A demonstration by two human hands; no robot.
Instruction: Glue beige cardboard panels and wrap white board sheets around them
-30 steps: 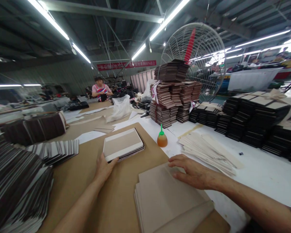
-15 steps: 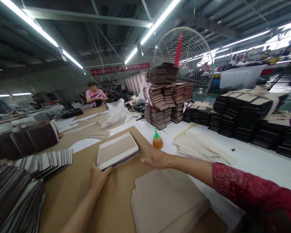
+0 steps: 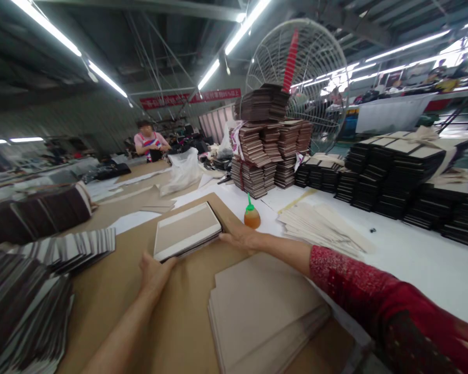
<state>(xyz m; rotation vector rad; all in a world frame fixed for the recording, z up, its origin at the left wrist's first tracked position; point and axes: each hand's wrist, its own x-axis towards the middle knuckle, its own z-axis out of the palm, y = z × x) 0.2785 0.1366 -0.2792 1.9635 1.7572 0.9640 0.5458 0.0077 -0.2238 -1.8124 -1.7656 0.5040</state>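
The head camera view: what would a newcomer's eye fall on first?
The big wire-caged fan with a red strip, right of centre near the top, would likely catch the eye first. Below it to the left rise the stacked brown pieces, and nearer stands the orange bottle with its green nozzle. In front, the left hand and right hand are at opposite ends of the pale-topped stack's near edge.
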